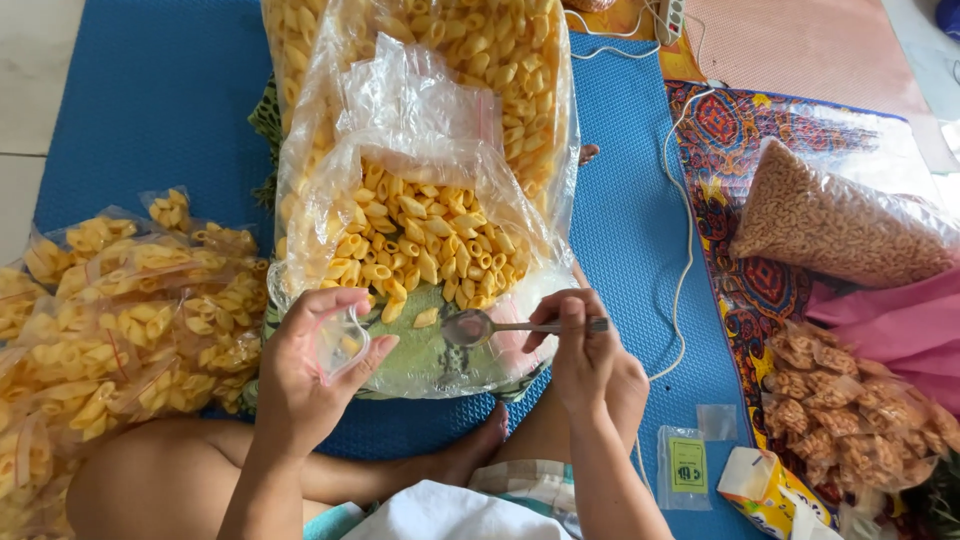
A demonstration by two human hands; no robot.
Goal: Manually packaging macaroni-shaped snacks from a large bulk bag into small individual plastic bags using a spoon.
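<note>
Metal spoon (478,326) pinched by handle in right hand (585,350), empty, near big open pasta bag (420,230); left hand (300,375) pinches small clear pouch (340,345) — light, flimsy, prob slippery, grip at rim.

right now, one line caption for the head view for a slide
Left hand holds a small clear bag, right hand a spoon by yellow tube snacks.
</note>
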